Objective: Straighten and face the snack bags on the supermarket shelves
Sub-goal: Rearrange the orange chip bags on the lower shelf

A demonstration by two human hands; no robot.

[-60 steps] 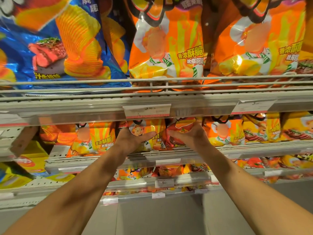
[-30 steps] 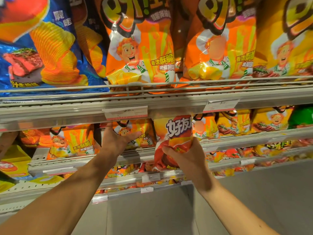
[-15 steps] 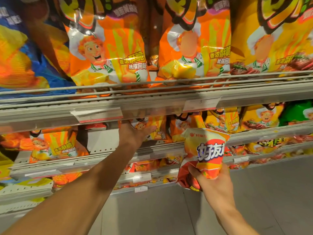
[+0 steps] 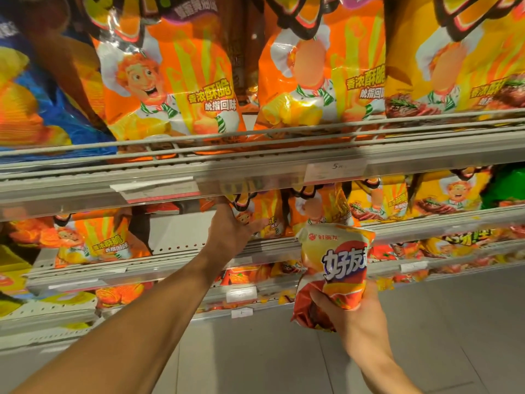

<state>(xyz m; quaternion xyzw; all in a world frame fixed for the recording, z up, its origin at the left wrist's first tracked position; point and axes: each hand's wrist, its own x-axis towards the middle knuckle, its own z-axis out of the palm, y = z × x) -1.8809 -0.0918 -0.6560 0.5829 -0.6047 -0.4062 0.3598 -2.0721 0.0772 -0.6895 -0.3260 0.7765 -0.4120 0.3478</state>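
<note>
While the right hand [image 4: 350, 314] grips a red-and-yellow chip bag [image 4: 335, 268] low, the left hand [image 4: 230, 233], fingers spread on an orange bag [image 4: 264, 214], could topple it.

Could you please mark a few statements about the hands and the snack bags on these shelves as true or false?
1. The right hand grips a red and yellow bag clear of the shelves. True.
2. The left hand hangs idle below the shelves. False: it reaches to an orange chef bag on the middle shelf.
3. The held bag shows a chef. False: it shows large lettering.
4. A blue bag stands on the top shelf. True.
</note>
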